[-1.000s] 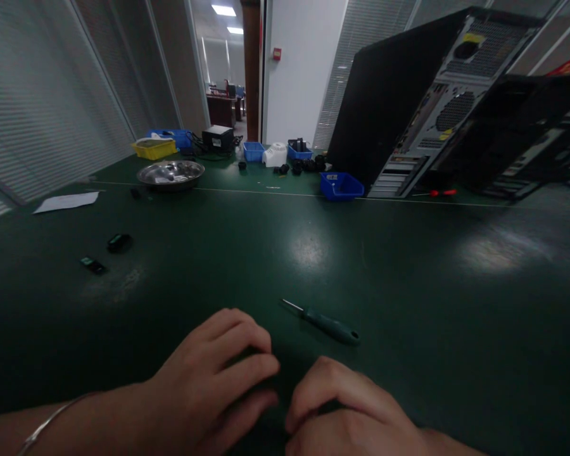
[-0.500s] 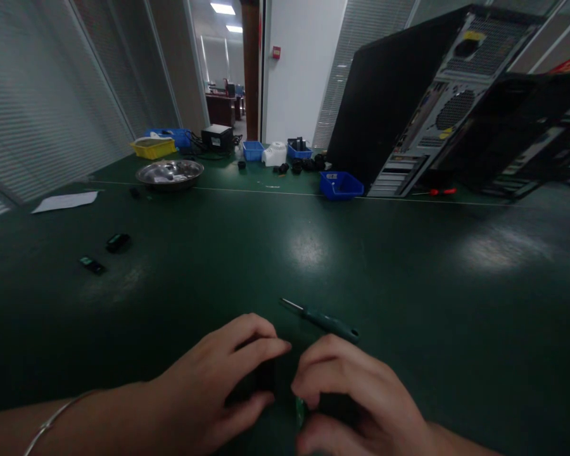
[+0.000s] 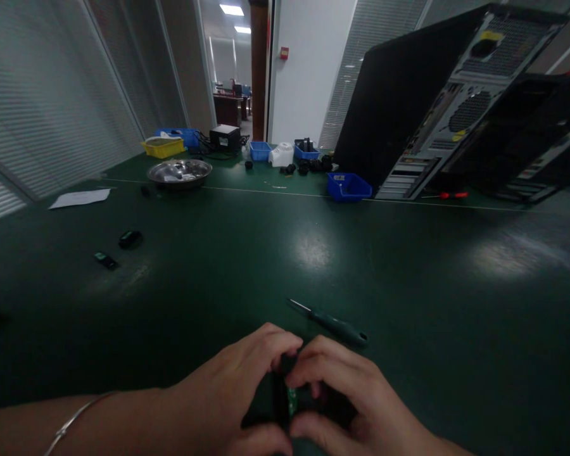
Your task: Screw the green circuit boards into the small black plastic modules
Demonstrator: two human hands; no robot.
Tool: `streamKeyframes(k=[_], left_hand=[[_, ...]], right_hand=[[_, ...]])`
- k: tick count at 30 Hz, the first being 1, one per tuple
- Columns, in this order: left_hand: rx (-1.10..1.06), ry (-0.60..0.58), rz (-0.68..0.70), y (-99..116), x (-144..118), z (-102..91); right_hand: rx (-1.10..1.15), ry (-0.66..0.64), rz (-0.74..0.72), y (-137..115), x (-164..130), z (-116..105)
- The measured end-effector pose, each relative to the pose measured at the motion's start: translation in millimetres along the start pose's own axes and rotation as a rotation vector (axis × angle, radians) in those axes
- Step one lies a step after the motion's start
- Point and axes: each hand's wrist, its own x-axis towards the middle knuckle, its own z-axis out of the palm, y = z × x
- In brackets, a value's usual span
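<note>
A small green circuit board (image 3: 292,400) is pinched on edge between the thumb and fingers of my right hand (image 3: 349,389). My left hand (image 3: 232,386) is curled around a dark black piece (image 3: 279,399), seen edge-on right beside the board. The two hands meet at the fingertips, and their fingers cover most of both parts; whether the parts touch is hard to see. Just beyond my right hand lies a dark-green-handled screwdriver (image 3: 337,326), its shaft pointing away to the left.
Two small black devices (image 3: 130,239) lie at the left, near a paper sheet (image 3: 79,197). A metal dish (image 3: 179,173), a yellow tray (image 3: 163,148) and a blue bin (image 3: 349,187) stand farther back. A computer tower (image 3: 408,107) leans at the right, near a red-handled tool (image 3: 453,195).
My hands have come together, bringing the black piece beside the green board. The view has shifted slightly, so the table items appear farther right.
</note>
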Motion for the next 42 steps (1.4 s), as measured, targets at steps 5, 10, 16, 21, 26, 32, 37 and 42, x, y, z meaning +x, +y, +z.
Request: streamKeyframes(k=[5,10,16,21,26,32,37,42], left_hand=[[0.054,0.005,0.064,-2.4,-3.9,5.1],[0.080,0.004,0.060,-1.5,-1.7,6.5],[0.101,-0.020,0.059,2.4,0.8,4.2],[0.100,-0.018,0.056,6.6,0.4,2.3],[0.122,0.003,0.057,6.8,0.8,2.4],[0.240,0.029,0.108,6.1,-0.9,-0.6],[0.615,0.071,0.376,10.1,-10.1,-8.3],[0.724,0.087,0.396,17.1,-17.0,-6.7]], right_hand=[[-0.012,-0.027,0.018,-0.3,0.4,1.7],[-0.041,-0.046,0.039,-1.8,0.2,3.4],[-0.074,-0.032,0.055,-1.3,-1.0,5.5],[-0.094,-0.046,0.063,0.1,-1.4,6.0],[-0.106,-0.057,0.080,1.8,-3.1,6.3],[-0.068,-0.042,0.048,2.8,-1.0,5.6],[-0.021,-0.032,0.043,2.7,-0.1,5.6],[-0.019,-0.042,0.063,2.2,-1.0,5.3]])
